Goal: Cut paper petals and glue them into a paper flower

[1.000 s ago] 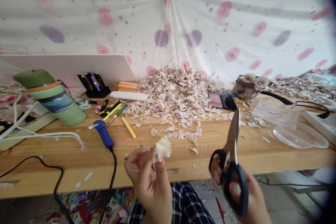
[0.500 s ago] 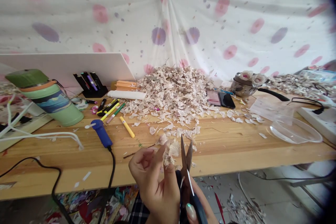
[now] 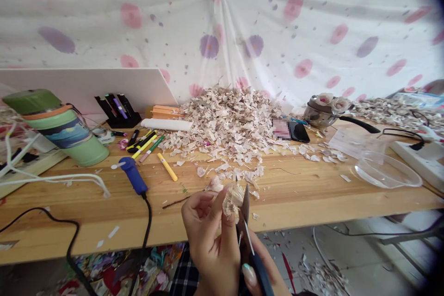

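Note:
Between the thumb and fingers of my left hand [image 3: 213, 231] is a pale, crinkled dried petal [image 3: 233, 200]. My right hand [image 3: 256, 273] grips dark-handled scissors [image 3: 245, 210], with a blade right beside the petal's right edge; whether it cuts in cannot be told. Just beyond my left hand, a pinkish petal [image 3: 215, 184] and a thin brown twig [image 3: 176, 202] lie on the wooden table [image 3: 305, 199]. A large heap of similar dried petals [image 3: 232, 120] covers the back middle of the table.
On the left stand a green tumbler [image 3: 65, 134] and a blue corded tool [image 3: 133, 175]; a yellow marker [image 3: 167, 167] lies near several pens. To the right are a phone [image 3: 299, 132], a metal pot [image 3: 317, 113], a clear plastic dish [image 3: 388, 173] and a white power strip [image 3: 421, 164].
My left hand has shifted right with the petal, bringing it up against the scissors. The scissor blades have come closer together.

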`<state>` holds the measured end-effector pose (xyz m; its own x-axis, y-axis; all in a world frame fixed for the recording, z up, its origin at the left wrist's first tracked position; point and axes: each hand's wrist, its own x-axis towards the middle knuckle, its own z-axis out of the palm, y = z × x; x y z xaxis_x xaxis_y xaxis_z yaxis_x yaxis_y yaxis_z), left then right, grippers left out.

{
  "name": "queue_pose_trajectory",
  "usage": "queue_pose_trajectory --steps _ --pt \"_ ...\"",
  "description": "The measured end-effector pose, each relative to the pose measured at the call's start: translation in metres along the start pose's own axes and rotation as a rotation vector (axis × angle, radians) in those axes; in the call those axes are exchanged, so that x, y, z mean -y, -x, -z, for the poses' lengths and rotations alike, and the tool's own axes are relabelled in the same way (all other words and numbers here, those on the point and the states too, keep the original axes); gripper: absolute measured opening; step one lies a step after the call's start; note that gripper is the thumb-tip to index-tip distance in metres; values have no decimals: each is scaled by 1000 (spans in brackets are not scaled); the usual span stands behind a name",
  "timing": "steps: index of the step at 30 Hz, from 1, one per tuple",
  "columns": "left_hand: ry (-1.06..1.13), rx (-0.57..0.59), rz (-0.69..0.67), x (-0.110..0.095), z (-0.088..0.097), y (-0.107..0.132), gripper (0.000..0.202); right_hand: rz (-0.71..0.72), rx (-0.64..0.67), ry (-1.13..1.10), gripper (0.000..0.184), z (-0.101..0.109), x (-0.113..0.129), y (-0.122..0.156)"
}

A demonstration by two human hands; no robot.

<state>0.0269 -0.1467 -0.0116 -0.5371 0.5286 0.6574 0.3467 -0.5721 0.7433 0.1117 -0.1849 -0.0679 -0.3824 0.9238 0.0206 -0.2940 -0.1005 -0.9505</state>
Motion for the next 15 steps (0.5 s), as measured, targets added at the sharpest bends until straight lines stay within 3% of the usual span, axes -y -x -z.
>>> queue_pose_trajectory --steps 8,15 --pt "5 79 17 0 3 2 28 47 -92 121 50 -2 9 -3" --pt "0 115 104 -1 4 3 15 -18 -179 104 47 -6 24 5"
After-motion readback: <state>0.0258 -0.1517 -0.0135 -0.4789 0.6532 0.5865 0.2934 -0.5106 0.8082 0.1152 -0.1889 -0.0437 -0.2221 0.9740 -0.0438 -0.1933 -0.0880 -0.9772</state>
